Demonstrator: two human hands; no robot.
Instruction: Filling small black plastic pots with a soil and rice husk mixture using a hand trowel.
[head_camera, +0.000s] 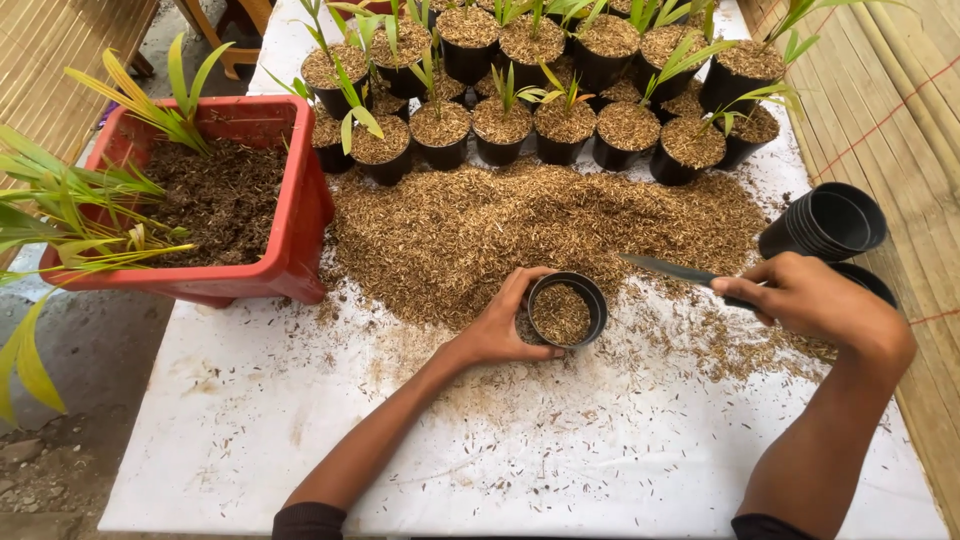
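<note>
Small black pot (567, 309) sits near the middle of the white surface (520, 450), at the near edge of the husk pile (540, 235), partly filled with husk. Our left hand (500, 322) has its grip wrapped around the pot's left side, fingers closed on the wall. Our right hand (815, 297) has its grip closed on a trowel (672, 269), blade pointing left toward the pot, hovering just above the husk.

To do this well, we judge: keep the pot upright and pinned with the left hand, scoop from the pile right beside it, tip the blade over the rim so less spills.

Around it:
- Stack of empty black pots (828, 224) lying on its side, just beyond the right hand; another pot rim shows behind the wrist.
- Rows of filled pots with seedlings (560, 110) on the far side of the pile, well apart from the hands.
- Red tub (290, 215) of dark soil with seedlings at left.

In the way: nothing between blade and pot. Loose husk is scattered across the surface around the pot. The pot stack sits close to the right elbow's swing; we could knock it.
</note>
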